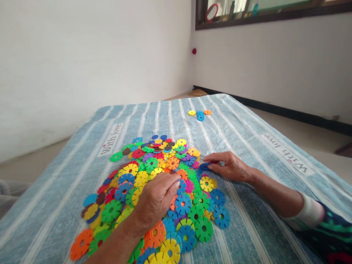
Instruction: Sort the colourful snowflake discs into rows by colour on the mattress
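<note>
A heap of flat, notched plastic discs [154, 176] in many colours lies spread on a blue-and-white striped sheet [247, 139]. My left hand [156, 200] rests on top of the heap near its middle, fingers curled down onto the discs; what they hold, if anything, is hidden. My right hand [228, 165] lies at the heap's right edge, its fingertips pinching a blue disc [205, 166] that lies on the sheet.
A small group of three discs [200, 114], yellow, blue and orange, lies apart farther up the sheet. White walls stand behind, with a dark-framed window [269, 13] at the upper right. Bare floor runs along the mattress's right side.
</note>
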Tool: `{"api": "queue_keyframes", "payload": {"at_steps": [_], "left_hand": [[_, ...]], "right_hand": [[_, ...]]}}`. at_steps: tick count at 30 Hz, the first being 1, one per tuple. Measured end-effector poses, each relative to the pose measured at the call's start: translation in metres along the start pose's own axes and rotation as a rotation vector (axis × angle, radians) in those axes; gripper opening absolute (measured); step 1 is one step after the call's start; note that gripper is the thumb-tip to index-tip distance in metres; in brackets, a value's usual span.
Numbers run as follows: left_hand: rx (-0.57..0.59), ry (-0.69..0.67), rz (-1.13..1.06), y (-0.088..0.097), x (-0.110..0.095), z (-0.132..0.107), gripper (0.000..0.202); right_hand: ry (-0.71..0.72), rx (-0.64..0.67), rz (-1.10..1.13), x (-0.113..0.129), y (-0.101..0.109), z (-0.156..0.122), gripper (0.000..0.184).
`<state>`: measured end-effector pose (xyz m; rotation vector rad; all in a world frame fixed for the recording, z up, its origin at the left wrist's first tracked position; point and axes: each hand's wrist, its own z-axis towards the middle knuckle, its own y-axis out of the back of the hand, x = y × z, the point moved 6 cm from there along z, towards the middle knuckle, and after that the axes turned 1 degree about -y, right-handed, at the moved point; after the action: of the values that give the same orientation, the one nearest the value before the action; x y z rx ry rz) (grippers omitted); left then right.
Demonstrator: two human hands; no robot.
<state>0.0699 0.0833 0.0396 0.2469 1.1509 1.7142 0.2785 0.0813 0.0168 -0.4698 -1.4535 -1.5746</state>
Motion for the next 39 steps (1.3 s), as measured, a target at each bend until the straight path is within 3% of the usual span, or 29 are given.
{"api": "queue_keyframes", "payload": {"at_steps": [11, 17, 23, 31, 39], "left_hand": [[0.022, 0.005, 0.016, -0.002, 0.001, -0.001, 0.020], [0.024, -0.003, 0.020, -0.005, 0.004, -0.004, 0.019], [0.009, -0.017, 0.011, -0.006, 0.006, -0.004, 0.020], [0.043, 0.017, 0.019, -0.007, 0.006, -0.004, 0.021], [0.034, 0.025, 0.017, -0.005, 0.003, -0.002, 0.022]], "right_hand": [[0.053, -0.062, -0.212, -0.004, -0.004, 0.000, 0.023], [-0.049, -0.059, -0.288, -0.005, -0.003, 0.002, 0.008], [-0.032, -0.066, -0.176, -0.002, -0.003, 0.002, 0.022], [0.093, -0.113, 0.028, 0.013, -0.003, 0.000, 0.027], [-0.168, -0.335, 0.216, -0.016, 0.002, -0.002, 0.028]]}}
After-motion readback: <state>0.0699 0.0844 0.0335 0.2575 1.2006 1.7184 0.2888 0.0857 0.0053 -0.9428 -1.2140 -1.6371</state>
